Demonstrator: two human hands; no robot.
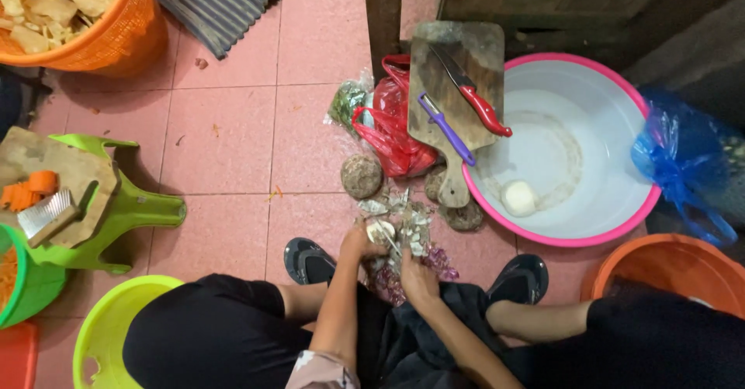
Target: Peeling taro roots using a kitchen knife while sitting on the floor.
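A person squats on the pink tiled floor [233, 141] with two black sandals on, one [309, 259] on the left and one [518, 279] on the right. The left hand [358, 243] is closed around one small round white root [379, 231], held low between the two feet. The right hand [417, 275] is closed on one thin knife [390, 242], and its blade touches the white root. Under the hands lies one pile of peels [410, 224], just in front of the sandals. Near the pile sit three brown unpeeled roots: one [362, 176] to the left, one [464, 216] to the right, and one [434, 183] partly hidden behind the board handle. One big white basin with a pink rim [613, 230] stands on the right, and one peeled white root [518, 198] lies inside it near the front wall. One wooden cutting board [442, 86] leans on the basin's left rim. Two knives lie on the board, one with a red handle [483, 108] and one with a purple handle [448, 129]. One red plastic bag [392, 129] sits just left of the board. One blue plastic bag [683, 160] sits at the basin's right side. One orange basket of pale chips [116, 36] stands at the far left corner of the floor.
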